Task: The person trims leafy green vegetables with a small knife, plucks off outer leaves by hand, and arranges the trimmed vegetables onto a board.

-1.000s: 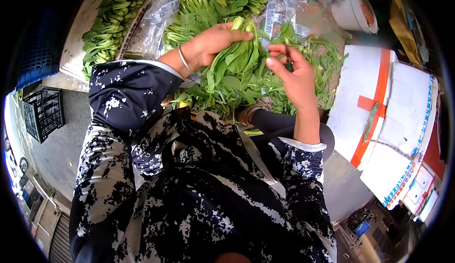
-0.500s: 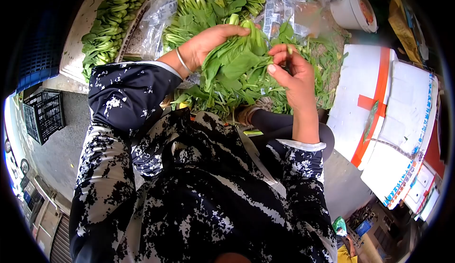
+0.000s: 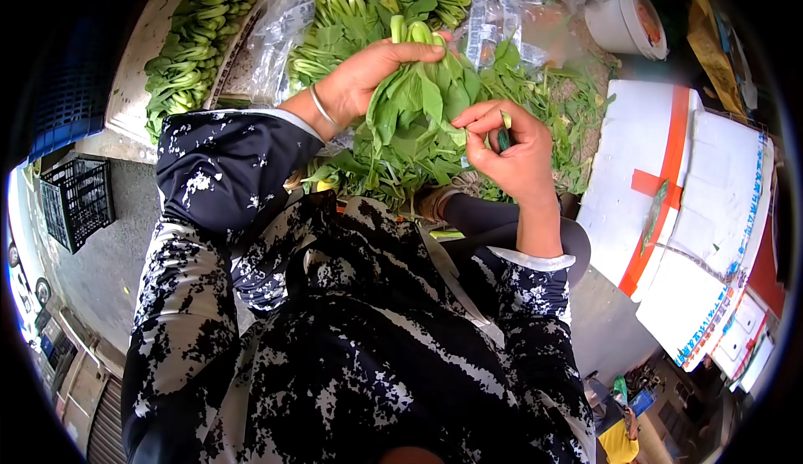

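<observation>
My left hand [image 3: 368, 77] is wrapped round the pale stems of a small bunch of bok choy [image 3: 421, 100], its leaves hanging down toward me. My right hand [image 3: 520, 148] is closed at the lower right of the bunch, with thumb and forefinger pinching the edge of a leaf [image 3: 452, 132]. A small green scrap [image 3: 505, 119] shows between the curled fingers of that hand. Under both hands lies a heap of loose leaves [image 3: 401, 175]. Behind them rests a pile of bok choy [image 3: 351, 12].
More bok choy [image 3: 196, 54] lines a white foam box at the left. Clear plastic wrap [image 3: 293, 25] lies between the piles. A white bucket [image 3: 615, 25] stands at the back right, and white foam boxes [image 3: 627, 138] with red tape are at the right. A black crate [image 3: 77, 201] sits at the left.
My right hand has shifted slightly left and down, now pinching a lower leaf edge. The bok choy in my left hand is turned more upright, its leaves hanging lower.
</observation>
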Tool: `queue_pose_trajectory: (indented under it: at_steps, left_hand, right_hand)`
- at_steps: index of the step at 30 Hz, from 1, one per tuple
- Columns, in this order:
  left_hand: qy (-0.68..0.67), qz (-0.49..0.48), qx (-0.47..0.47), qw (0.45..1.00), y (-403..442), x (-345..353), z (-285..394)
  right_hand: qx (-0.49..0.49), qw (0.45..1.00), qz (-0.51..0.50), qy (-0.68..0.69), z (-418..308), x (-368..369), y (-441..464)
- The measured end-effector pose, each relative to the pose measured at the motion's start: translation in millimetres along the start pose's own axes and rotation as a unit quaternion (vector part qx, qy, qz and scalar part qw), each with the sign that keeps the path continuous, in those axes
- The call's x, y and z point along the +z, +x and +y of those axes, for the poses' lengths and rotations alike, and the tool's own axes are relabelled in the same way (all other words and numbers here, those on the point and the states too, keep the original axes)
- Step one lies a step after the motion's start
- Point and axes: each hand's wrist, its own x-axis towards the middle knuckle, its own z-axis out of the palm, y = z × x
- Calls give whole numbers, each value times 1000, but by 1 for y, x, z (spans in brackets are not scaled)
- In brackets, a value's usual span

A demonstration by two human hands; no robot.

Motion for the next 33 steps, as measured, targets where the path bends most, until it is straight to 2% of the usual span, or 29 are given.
queue_pose_trajectory:
  at_steps: [5,7,8,10,11,12,13,14,15,16,17,18,19,20,21,22,24,26,27,29,30,31,33]
  left_hand:
    - [-93,-8,-18,995,11,-31,18]
    - [-112,-17,6,994,8,-25,25]
    - [-112,-22,-8,993,5,-22,27]
    - [-71,-30,5,997,0,-14,27]
    - [-29,-38,19,999,-2,-10,27]
    - [64,-2,70,996,-4,-2,26]
    - [65,-5,68,996,-5,2,23]
    - [181,-4,90,979,-6,6,19]
    - [294,-3,112,949,-7,10,16]
    - [338,-5,113,934,-8,16,11]
    - [359,-13,95,929,-10,20,7]
    - [424,-11,93,901,-9,20,2]
    - [488,-9,89,868,-7,17,-4]
    - [476,-37,86,875,-5,13,-11]
    - [508,-42,79,857,-7,14,-13]
    - [519,-37,70,851,-8,16,-14]
    - [530,-29,66,845,-10,19,-13]
    - [508,-39,22,860,-14,21,-8]
    - [530,-53,-15,846,-18,28,-2]
    - [586,-92,-25,805,-21,30,-1]
    - [483,-163,26,860,-24,31,-4]
    - [434,-226,21,872,-21,30,-4]
    - [401,-214,-36,890,-18,21,-14]
  right_hand:
    - [8,999,0,43,7,-7,-2]
    - [47,997,-64,24,5,-14,-3]
    - [47,997,-64,25,6,-18,-4]
    - [235,947,-196,-98,11,-26,-3]
    - [235,947,-195,-98,22,-29,-6]
    - [203,931,-96,-287,39,-29,-12]
    - [164,871,9,-463,46,-30,-14]
    - [117,876,57,-465,51,-34,-11]
    - [119,874,60,-467,48,-33,-6]
    - [186,954,89,-217,41,-28,2]
    - [237,964,113,51,33,-22,7]
    - [226,964,103,99,25,-14,9]
    - [228,963,106,100,22,-6,9]
    - [210,964,81,143,19,2,8]
    - [189,963,55,185,18,6,8]
    - [203,968,49,139,23,6,8]
    - [209,967,61,133,18,3,11]
    - [229,961,90,129,16,0,14]
    - [219,964,77,131,18,-2,12]
    - [238,961,40,134,20,-1,10]
    - [233,960,26,153,16,2,10]
    - [227,959,11,170,13,5,9]
    - [237,958,-25,161,12,9,8]
